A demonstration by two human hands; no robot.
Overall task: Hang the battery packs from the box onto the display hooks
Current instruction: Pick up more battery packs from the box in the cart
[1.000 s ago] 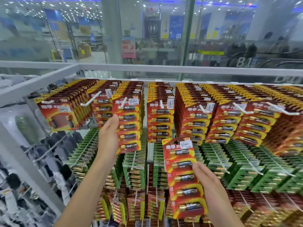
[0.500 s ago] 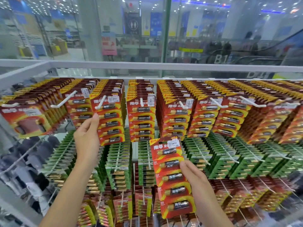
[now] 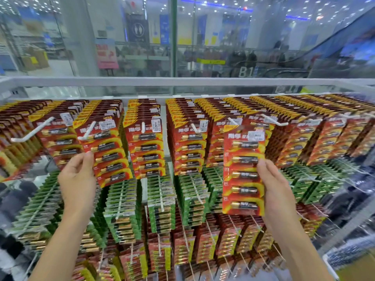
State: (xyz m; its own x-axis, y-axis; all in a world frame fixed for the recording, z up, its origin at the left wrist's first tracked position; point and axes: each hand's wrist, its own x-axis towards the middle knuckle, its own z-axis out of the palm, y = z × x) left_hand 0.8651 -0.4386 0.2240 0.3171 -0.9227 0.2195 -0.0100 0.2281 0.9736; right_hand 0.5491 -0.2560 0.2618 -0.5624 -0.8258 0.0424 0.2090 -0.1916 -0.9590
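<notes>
Bright, even store light. Small ceiling lamps (image 3: 223, 5) sparkle above the white top rail (image 3: 142, 81), hazy behind reflective glass (image 3: 203, 47). Just below the rail the central battery packs (image 3: 146, 142) look sharp with faint shadows; toward the rail's far ends, wide-angle bending and smear

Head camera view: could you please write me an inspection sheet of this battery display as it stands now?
Surface: white metal display rack with white hooks, rows densely stocked.
Job's things: loose red card battery pack, held up in front of the top row and on no hook; source box not in view.
Clutter: nothing seen.
Hands: right hand grips the loose pack's right edge; left hand pinches the left edge of a hanging red battery pack.
Cables: nothing seen.
Surroundings: green battery packs hang below the red row; glass wall behind, escalator and B1 sign beyond.
</notes>
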